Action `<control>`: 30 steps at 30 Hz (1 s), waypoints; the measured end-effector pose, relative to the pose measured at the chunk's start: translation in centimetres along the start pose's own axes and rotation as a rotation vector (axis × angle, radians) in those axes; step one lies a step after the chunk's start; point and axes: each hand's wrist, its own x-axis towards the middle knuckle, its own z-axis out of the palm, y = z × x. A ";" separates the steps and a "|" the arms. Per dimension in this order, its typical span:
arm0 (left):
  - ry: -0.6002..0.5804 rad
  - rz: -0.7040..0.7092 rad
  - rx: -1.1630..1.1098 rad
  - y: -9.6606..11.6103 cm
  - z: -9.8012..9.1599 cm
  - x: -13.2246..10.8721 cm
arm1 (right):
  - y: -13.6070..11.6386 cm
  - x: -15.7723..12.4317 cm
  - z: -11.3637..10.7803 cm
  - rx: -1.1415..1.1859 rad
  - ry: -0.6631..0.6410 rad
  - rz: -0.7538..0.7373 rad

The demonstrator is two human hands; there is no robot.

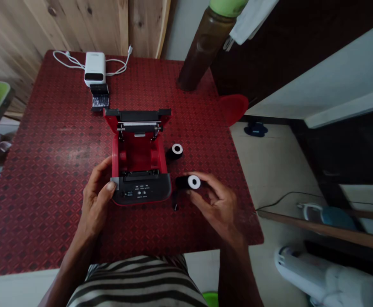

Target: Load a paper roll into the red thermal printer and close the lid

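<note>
A red and black label printer (141,187) stands on the table with its lid (138,115) raised, and its red inner bay shows. My left hand (98,189) grips the printer's front left corner, thumb on the black panel and fingers along the side. To the right of the printer, my right hand (216,198) has its thumb and fingers closed around a black ribbon roll (186,182) with a white core end. A short black tail (175,202) hangs by this roll. Just behind it, a second black roll (175,151) with a white core end lies beside the printer.
A white power bank (95,66) with white cables (117,70) lies at the back left, a small black piece (99,98) in front of it. A tall brown bottle (197,51) with a green lid stands at the back right. The red patterned table (61,140) ends to my right.
</note>
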 end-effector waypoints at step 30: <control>0.002 -0.013 0.020 -0.1 -0.2 -0.1 | 2.2 10.6 2.9 -0.067 -0.103 -0.070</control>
